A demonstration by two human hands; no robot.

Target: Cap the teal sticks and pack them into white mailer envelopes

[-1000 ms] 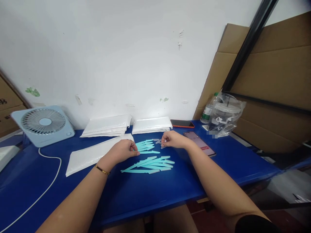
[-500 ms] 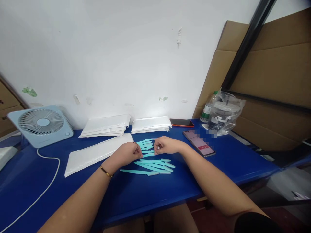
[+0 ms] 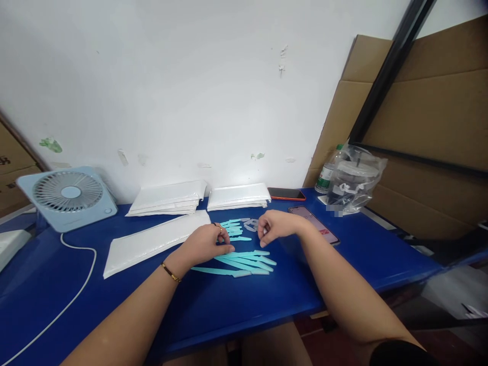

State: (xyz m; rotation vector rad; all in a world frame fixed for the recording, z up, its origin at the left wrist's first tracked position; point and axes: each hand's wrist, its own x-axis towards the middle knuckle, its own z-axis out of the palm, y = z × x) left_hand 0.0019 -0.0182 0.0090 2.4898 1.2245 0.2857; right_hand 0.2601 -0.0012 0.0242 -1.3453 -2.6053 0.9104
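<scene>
Thin turquoise eyebrow razors lie in two groups on a blue table [image 3: 290, 290]. My left hand [image 3: 206, 245] is over the left ends of the rear razors [image 3: 235, 230], thumb apart from the curled fingers; nothing shows clearly in its grip. The front razors [image 3: 246, 262] are fanned out with pale covers on their right ends, just below that thumb. My right hand [image 3: 278, 227] hovers to the right, fingers curled in toward the thumb; what they hold, if anything, is hidden. Beside its fingertips sits a small heap of greyish translucent caps [image 3: 249, 223].
White padded envelopes lie in stacks [image 3: 168, 195] [image 3: 238, 195] by the wall, and a single envelope [image 3: 152, 244] at left. A light-blue fan [image 3: 68, 195] with a white cable stands left. Two phones [image 3: 286, 193] [image 3: 314, 223], a bottle [image 3: 326, 175] and a bagged cup [image 3: 354, 183] are right.
My hands have come apart: the right hand moved right, off the razors, uncovering the grey caps. My left hand shifted slightly right, and its thumb moved away from its fingers.
</scene>
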